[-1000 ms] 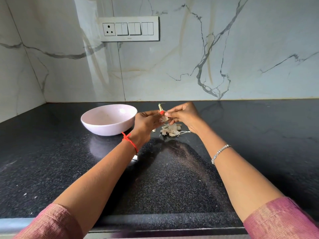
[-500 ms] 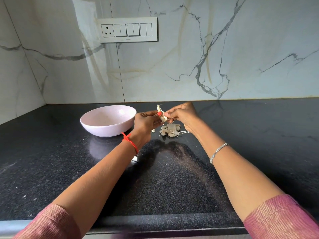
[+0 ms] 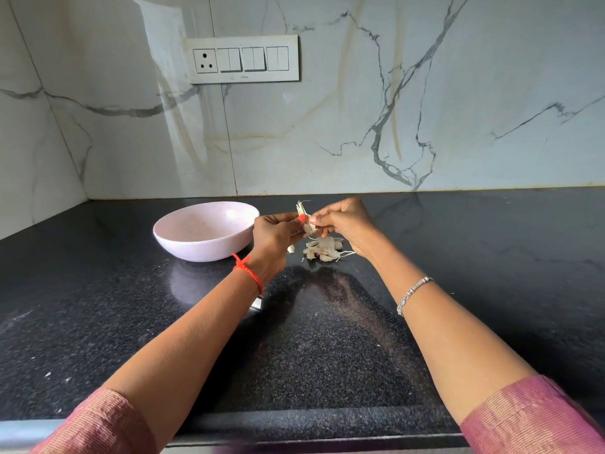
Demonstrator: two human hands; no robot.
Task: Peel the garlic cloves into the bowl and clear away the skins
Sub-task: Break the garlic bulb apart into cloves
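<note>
As both my forearms reached out of their dusty-pink woven sleeves [image 3: 530, 417] over the black speckled stone desk [image 3: 311, 355], I had them raised off its surface, so the work sat in the air in front of me. On my left wrist was a red thread band [image 3: 249, 273], on my right a silver bead bracelet [image 3: 413, 291]. Under the left forearm a small shiny metal piece [image 3: 257, 304] lay on the desk, too hidden for me to name.

Past the wrists, my left hand [image 3: 273, 235] pinched a pale, papery garlic clove [image 3: 307, 227] with its dry tip pointing up. My right hand [image 3: 345, 224] nipped it from the other side, thumb against thumb. I judged that one hand braced the clove while the other tore at its skin.

I held it right above the loose heap of whitish garlic pieces and skins [image 3: 322, 251] on the desk, so scraps would fall in one place for clearing. Just left of the heap stood the shallow pale-pink bowl [image 3: 196, 249], near enough for an easy drop. I could see no clove inside it. Only my own left hand came between the clove and the bowl.

Behind rose the white veined marble wall [image 3: 425, 93] with its white switch and socket plate [image 3: 244, 59].
</note>
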